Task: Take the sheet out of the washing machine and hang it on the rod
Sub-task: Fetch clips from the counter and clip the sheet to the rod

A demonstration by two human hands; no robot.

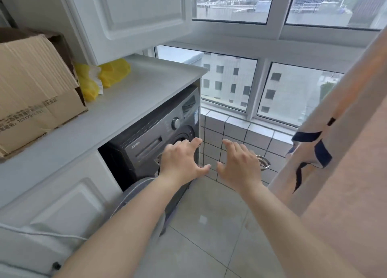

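Note:
A dark grey front-loading washing machine (155, 135) stands built in under a white countertop, at the centre left. Its round door (138, 196) swings open toward me, below my left forearm. My left hand (180, 162) hovers in front of the machine's face with fingers spread, holding nothing. My right hand (238, 164) hovers beside it, over the tiled wall, also spread and empty. A peach-coloured sheet (339, 173) with dark blue marks hangs down the right side of the view. The drum's inside and the rod are hidden from me.
A cardboard box (35, 93) and yellow plastic bags (113, 72) sit on the white countertop (117, 110). White cabinet doors are above and at lower left. Windows fill the far wall over a tiled ledge (240, 129). Pale floor tiles (209, 225) lie below.

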